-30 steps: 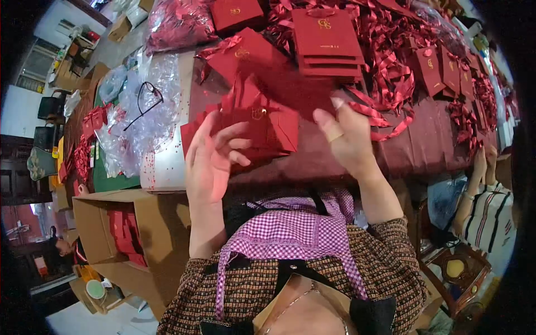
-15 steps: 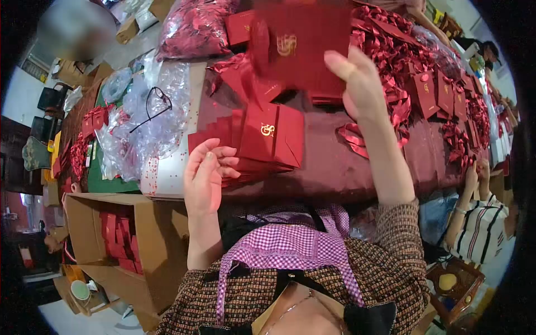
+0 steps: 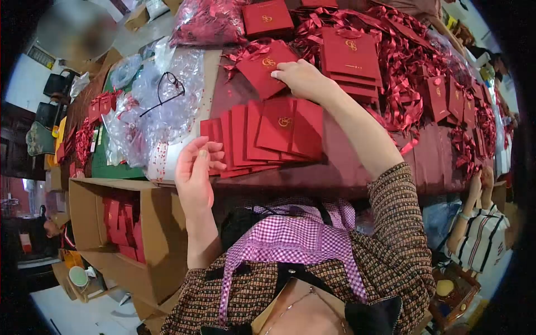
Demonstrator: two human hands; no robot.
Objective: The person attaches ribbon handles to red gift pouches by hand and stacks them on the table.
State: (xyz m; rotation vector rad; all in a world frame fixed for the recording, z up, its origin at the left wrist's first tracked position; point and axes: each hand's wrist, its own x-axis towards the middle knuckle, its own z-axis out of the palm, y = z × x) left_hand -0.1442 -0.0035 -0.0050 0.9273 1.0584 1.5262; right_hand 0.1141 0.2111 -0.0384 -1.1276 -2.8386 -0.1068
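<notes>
My left hand (image 3: 194,167) hovers with fingers apart at the left end of a fanned row of red paper gift bags (image 3: 240,137), several overlapping flat. Farther back, my right hand (image 3: 304,81) closes on the right edge of a tilted red gift bag (image 3: 262,66), which has a gold logo and a red ribbon at its top. Its fingertips are partly hidden by the hand itself. To the right of that hand lies a stack of red gift bags (image 3: 352,53) with gold lettering.
A heap of red ribbons (image 3: 405,95) covers the table's right side. Clear plastic wrap with black glasses (image 3: 162,97) lies left. An open cardboard box (image 3: 159,223) holding red bags stands below the left edge. Another person's hands (image 3: 481,184) are at the far right.
The bag my right hand held up is out of that hand; a bag now tops the right-hand stack. My right hand has moved left to the tilted bag. My left hand stays nearly still.
</notes>
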